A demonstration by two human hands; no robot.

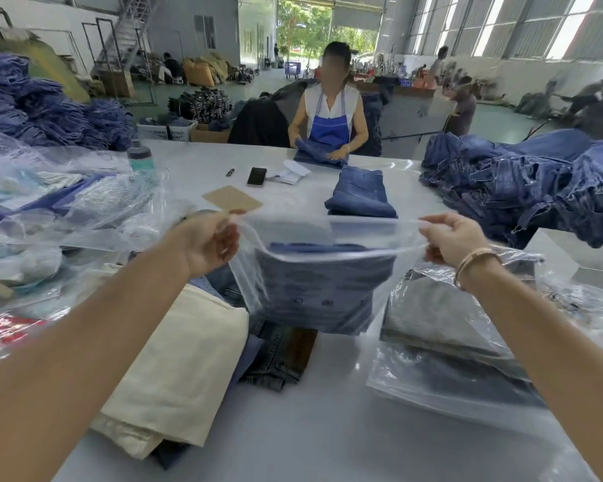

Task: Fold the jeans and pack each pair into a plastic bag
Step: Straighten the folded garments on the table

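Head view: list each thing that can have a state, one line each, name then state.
plastic bag: held up off the table, mouth stretched wide, jeans inside.
left hand: pinching the bag's left top corner.
right hand: pinching the bag's right top corner.
folded jeans: stacked on the table, unbagged.
bagged stack: lying flat at right.
phone: lying flat, screen dark.
bottle: upright, capped.

Blue jeans (322, 293) in clear bag (258, 273); cream cloth (181, 370); white table (328, 429).
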